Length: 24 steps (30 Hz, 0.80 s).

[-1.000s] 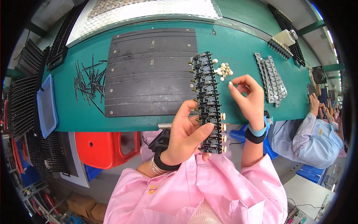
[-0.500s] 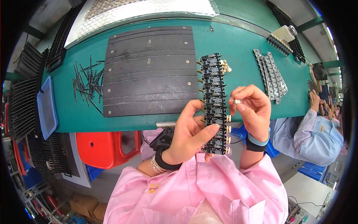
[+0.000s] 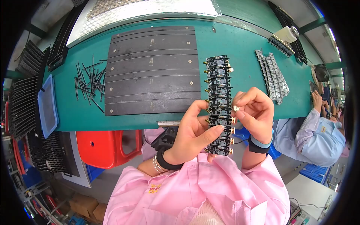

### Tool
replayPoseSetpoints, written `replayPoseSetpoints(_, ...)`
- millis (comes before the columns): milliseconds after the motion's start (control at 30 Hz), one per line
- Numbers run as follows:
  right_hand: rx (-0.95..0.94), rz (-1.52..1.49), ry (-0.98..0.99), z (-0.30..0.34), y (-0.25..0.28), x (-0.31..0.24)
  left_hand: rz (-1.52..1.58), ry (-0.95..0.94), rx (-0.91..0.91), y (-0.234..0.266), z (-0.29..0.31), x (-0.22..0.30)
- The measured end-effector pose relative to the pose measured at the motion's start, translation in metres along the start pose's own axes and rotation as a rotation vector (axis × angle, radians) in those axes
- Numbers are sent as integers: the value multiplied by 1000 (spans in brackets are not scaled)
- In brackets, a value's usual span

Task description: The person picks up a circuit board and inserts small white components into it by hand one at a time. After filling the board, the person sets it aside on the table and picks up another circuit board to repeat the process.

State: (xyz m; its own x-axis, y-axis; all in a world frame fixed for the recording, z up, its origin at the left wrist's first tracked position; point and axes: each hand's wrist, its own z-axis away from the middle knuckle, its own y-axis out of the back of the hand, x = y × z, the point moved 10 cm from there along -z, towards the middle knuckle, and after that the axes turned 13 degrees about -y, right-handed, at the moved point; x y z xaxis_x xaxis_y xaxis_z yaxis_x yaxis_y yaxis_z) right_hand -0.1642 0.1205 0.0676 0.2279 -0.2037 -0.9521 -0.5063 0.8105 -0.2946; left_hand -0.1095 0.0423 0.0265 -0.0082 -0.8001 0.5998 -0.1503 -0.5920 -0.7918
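My left hand (image 3: 195, 134) grips a long strip of black, comb-like parts (image 3: 219, 87) near its lower end, thumb across the top. Short brass-coloured pins (image 3: 206, 81) stick out along the strip's left edge. Several small cream and copper-coloured knobs (image 3: 233, 131) sit along the lower right edge. Thumb and fingertips of my right hand (image 3: 258, 110) pinch a small whitish knob (image 3: 236, 108) right at that edge, just above the others; whether it is seated there I cannot tell. Beyond the strip's upper right side another cream piece (image 3: 231, 69) shows, mostly hidden.
A dark ridged board (image 3: 150, 71) lies left of the strip, with loose black sticks (image 3: 88, 80) beyond it. Silvery strips (image 3: 273, 77) lie at the right, near a whitish bottle (image 3: 288, 33). A blue tray (image 3: 48, 107) and a red stool (image 3: 97, 148) are at the left; a co-worker's sleeve (image 3: 305, 125) is at the right.
The strip has shifted a little to the right and now covers most of the cream pieces lying beyond it. My right hand has brought the pinched knob down to the strip's right edge.
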Motion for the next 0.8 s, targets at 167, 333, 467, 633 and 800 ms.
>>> replayPoseSetpoints(167, -65, 97, 29, 0, -6, -5, -39, -4, -8, 2, 1, -2)
replayPoseSetpoints(333, -4, 94, 56, 1, -3, -7, -21, 4, -11, 1, 1, -3)
replayPoseSetpoints(467, 19, 42, 49, 1, -2, -5, -26, -8, -18, 0, 2, -2)
replayPoseSetpoints(633, -36, 95, 141, 2, -2, -11, -6, 1, -20, 0, 1, -3)
replayPoseSetpoints(800, -26, 165, 157, 2, -4, -15, -17, 14, -13, 1, 1, -3)
